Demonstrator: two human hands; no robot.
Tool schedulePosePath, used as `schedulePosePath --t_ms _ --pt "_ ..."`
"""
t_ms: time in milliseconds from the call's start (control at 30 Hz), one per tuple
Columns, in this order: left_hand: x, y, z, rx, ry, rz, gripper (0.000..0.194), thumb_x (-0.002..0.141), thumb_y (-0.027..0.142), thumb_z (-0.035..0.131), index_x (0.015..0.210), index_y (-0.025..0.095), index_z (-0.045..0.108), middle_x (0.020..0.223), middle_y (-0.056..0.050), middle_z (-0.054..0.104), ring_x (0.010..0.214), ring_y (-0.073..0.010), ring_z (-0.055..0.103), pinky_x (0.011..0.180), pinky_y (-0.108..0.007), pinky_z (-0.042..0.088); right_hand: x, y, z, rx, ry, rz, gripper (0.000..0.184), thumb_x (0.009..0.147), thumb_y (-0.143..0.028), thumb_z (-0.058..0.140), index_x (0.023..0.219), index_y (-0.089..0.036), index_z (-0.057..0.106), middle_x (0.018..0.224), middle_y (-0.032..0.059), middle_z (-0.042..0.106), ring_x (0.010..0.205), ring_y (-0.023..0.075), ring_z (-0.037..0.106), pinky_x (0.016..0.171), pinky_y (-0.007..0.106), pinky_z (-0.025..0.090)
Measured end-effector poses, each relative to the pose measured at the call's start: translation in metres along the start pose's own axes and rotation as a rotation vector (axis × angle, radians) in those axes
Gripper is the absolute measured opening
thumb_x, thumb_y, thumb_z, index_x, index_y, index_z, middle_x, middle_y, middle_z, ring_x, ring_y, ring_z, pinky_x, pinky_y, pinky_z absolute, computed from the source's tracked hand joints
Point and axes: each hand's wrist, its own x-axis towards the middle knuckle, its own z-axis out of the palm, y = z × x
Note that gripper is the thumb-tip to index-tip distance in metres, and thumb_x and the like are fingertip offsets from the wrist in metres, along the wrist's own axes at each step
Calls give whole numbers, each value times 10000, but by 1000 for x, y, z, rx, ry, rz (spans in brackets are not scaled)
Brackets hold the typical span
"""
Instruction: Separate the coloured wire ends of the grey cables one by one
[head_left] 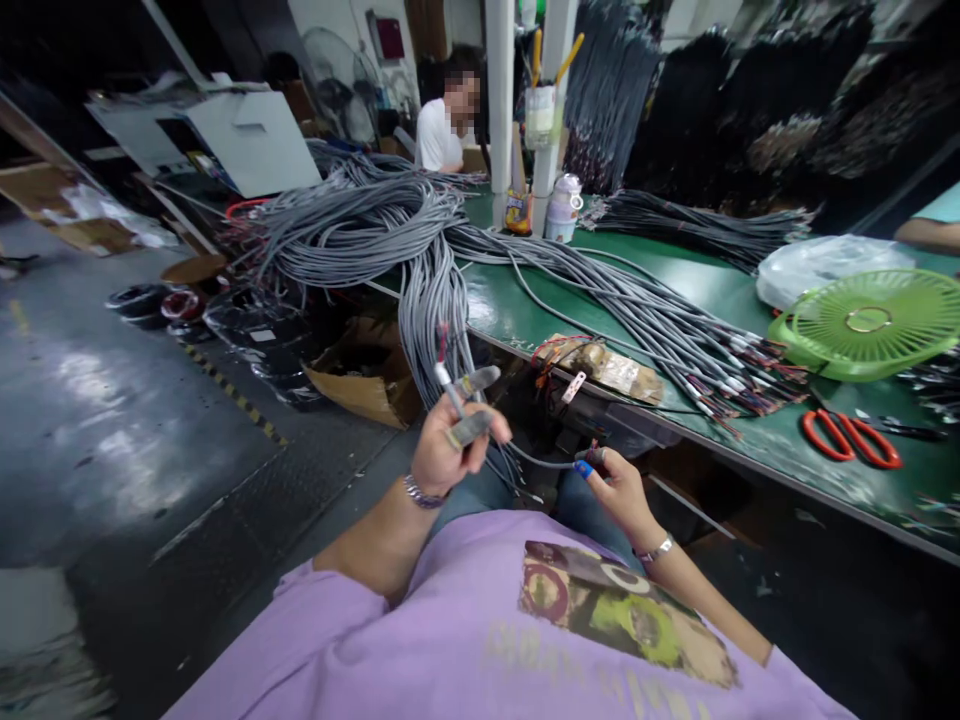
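A grey cable [541, 461] runs between my two hands. My left hand [448, 440], with grey wraps on some fingers, is closed around it; a white-banded end with reddish wires sticks up above the fingers. Lower and to the right, my right hand [616, 483] pinches the cable near its other visible end, where short wire tips show. One of its fingers has a blue covering. Behind my left hand, a thick bundle of grey cables [431, 300] hangs over the table edge towards my lap.
On the green table [495, 310] lie more grey cables [645, 320], orange-handled scissors [851, 438], a green fan [870, 318] and a plastic bag [825, 265]. A bottle [562, 210] stands by the post. A cardboard box [367, 375] sits below the edge. Another person [442, 130] is across the table.
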Motion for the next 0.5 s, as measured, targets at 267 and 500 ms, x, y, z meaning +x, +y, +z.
schedulePosePath --t_ms 267,500 --pt "-4 -36 -25 209 -425 -511 549 770 626 507 712 120 711 450 -87 607 294 -112 464 310 -213 309 22 -20 1 317 14 78 175 679 -352 712 748 -202 654 733 18 641 700 163 556 712 322 471" --pt "16 -56 24 335 -375 -90 336 810 378 606 1063 168 674 1086 -108 678 1021 -217 607 908 -313 451 26 -38 17 701 -151 286 267 600 -358 776 723 -168 635 605 -25 548 515 85 464 469 211 419"
